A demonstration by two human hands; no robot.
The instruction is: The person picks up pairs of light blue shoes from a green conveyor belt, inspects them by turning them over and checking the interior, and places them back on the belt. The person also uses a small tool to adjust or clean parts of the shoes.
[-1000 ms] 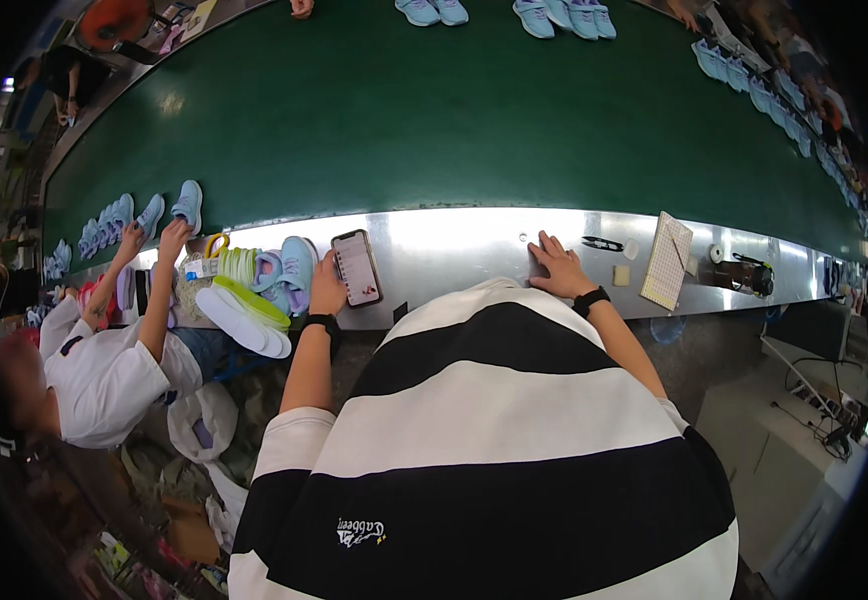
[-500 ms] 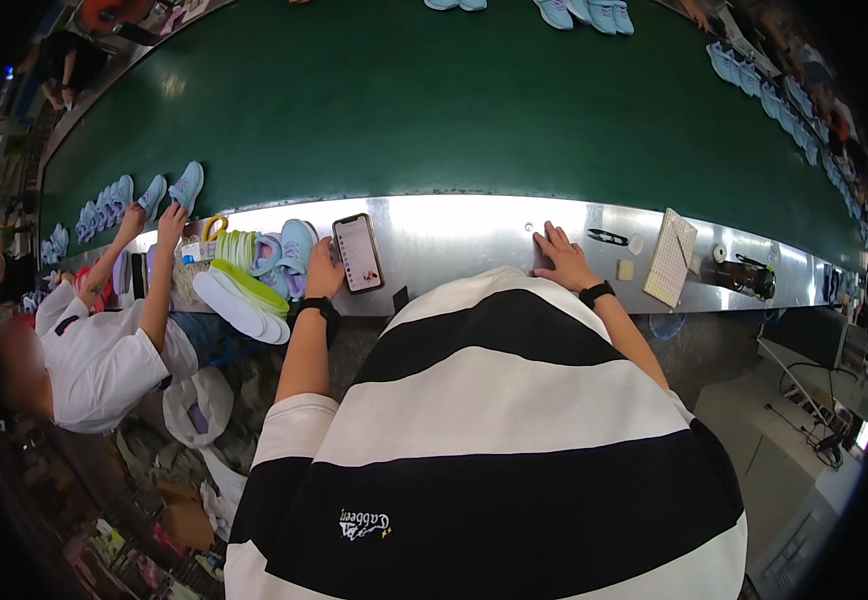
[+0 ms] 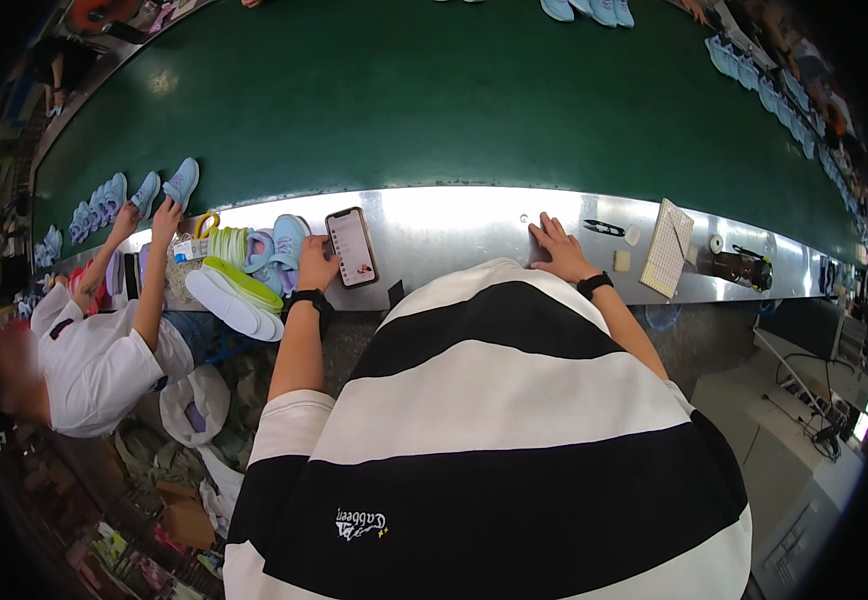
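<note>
My left hand [image 3: 316, 266] rests on the metal edge of the bench between a pale blue shoe [image 3: 290, 242] and a smartphone [image 3: 352, 246] with a lit screen. Its fingers are stretched out and its fingertips are close to the phone's left side. On the bare metal strip [image 3: 454, 225], my right hand [image 3: 560, 252] lies flat with fingers spread, holding nothing. Just right of it are black thread snips [image 3: 604, 228], a white disc [image 3: 632, 235] and a small yellowish block [image 3: 622, 261].
A gridded pad [image 3: 668, 248] with a pen-like stick and a dark jar-like item [image 3: 740, 268] lie farther right. White-and-green soles [image 3: 234, 303] pile up at left. There, a co-worker's hand [image 3: 167, 220] touches a blue shoe [image 3: 182, 184] on the green belt [image 3: 434, 110].
The view has shifted slightly, and shoes at the belt's far edge have slid partly out of the picture. Both my hands stay in place.
</note>
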